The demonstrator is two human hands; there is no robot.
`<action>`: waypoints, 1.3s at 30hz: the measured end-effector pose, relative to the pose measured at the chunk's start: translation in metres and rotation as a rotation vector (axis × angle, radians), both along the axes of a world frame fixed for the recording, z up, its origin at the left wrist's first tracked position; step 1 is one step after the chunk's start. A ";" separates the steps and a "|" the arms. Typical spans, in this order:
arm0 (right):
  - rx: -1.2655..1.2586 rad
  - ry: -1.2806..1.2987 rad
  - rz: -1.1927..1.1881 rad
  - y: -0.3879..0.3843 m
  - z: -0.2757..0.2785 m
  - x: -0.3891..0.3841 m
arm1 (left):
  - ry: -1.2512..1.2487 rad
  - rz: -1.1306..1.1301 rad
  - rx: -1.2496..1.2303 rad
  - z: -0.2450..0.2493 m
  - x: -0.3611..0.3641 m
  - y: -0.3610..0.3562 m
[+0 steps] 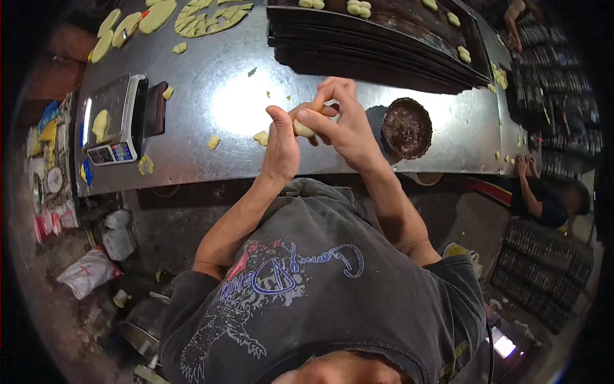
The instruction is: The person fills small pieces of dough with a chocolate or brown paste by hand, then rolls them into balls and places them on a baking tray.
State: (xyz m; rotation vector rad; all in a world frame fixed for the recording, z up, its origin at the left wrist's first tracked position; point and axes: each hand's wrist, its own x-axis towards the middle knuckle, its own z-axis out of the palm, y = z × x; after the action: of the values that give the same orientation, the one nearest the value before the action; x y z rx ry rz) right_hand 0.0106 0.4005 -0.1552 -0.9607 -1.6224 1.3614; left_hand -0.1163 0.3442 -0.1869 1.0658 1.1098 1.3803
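Observation:
My left hand and my right hand meet just above the metal table, near its front edge. Between them they pinch a small pale dough piece; fingers of both hands curl around it. Small dough scraps lie on the table right beside my left hand. A round dark bowl with brown filling sits just right of my right hand.
A digital scale with dough on its pan stands at the table's left. Flattened dough lies at the far left. A stack of dark trays carries dough balls. Another person crouches at the right by racks of moulds.

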 end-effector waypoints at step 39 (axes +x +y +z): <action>-0.233 -0.369 -0.037 -0.092 -0.163 -0.099 | 1.322 0.247 -0.016 -0.275 -0.456 0.110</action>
State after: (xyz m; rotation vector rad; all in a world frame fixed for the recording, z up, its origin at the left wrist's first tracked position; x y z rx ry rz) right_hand -0.0889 0.3082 -0.3186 -1.4423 -1.7236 1.4315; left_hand -0.5719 0.4541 -0.4622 1.9464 2.2127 0.7065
